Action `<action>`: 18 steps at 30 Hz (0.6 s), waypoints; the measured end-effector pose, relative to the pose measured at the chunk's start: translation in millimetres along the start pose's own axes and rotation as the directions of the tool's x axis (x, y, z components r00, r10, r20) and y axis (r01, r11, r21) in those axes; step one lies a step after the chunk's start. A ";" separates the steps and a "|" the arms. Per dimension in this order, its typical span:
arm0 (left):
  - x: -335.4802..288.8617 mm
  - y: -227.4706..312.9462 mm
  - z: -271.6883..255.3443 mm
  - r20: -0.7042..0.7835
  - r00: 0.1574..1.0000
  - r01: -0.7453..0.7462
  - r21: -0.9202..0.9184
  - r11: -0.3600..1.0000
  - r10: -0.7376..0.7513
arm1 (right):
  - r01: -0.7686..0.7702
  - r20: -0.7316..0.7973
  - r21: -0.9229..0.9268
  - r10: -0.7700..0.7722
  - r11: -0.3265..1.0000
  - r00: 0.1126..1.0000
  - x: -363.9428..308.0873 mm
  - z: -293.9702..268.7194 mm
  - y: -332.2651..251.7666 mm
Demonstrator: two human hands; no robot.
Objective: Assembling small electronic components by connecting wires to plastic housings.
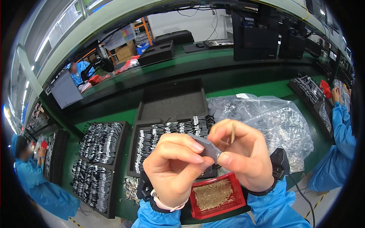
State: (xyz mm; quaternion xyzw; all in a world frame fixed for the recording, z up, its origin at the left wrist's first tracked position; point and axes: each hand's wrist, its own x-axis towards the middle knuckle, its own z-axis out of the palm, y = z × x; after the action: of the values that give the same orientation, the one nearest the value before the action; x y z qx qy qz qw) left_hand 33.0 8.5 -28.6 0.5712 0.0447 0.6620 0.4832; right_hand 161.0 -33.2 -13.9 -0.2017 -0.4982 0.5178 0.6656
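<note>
My left hand (173,161) pinches a small flat grey part (205,146) between its thumb and fingers, holding it tilted above the bench. My right hand (243,155) is closed close beside it, with the thumb at the part's right end. A thin tan sliver (232,133) shows among the right fingers; whatever the right fingertips grip is too small to make out. Below both hands sits a red bin (240,195) with many small tan pieces (213,193) in it.
Behind my hands stands an open black foam tray (171,104) holding rows of metal parts with black leads; another full tray (97,163) lies left. Clear plastic bags (266,129) cover the right side. Loose small parts (131,189) lie near my left wrist. Co-workers in blue (40,182) work at both sides.
</note>
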 end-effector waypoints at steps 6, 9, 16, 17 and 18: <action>1.5 1.9 -1.0 -0.075 0.996 -0.043 0.013 0.999 0.044 | 0.302 -0.196 -0.359 -0.387 0.883 0.901 1.4 -0.8 -1.2; 2.8 6.7 1.6 -0.108 0.990 -0.075 0.141 0.987 0.091 | 0.429 0.020 -0.679 -0.569 0.596 0.822 -3.6 -5.1 -8.1; -2.2 6.7 5.7 0.054 0.949 -0.302 0.445 0.843 0.312 | 0.441 0.135 -0.800 -0.594 0.407 0.793 -0.9 0.9 -4.1; -1.3 5.5 8.5 0.046 0.941 -0.321 0.436 0.841 0.336 | 0.438 0.125 -0.792 -0.588 0.426 0.799 -1.5 0.8 -4.4; -1.4 4.7 8.9 0.044 0.941 -0.320 0.436 0.841 0.336 | 0.437 0.126 -0.792 -0.586 0.426 0.800 -1.5 1.1 -4.7</action>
State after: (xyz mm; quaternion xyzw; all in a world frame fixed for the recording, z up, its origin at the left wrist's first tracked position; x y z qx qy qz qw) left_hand 37.2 0.7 -23.7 0.6526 0.1017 0.7174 0.2216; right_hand 162.4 -36.6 -10.4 -0.3549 -0.6519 -0.0045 0.6701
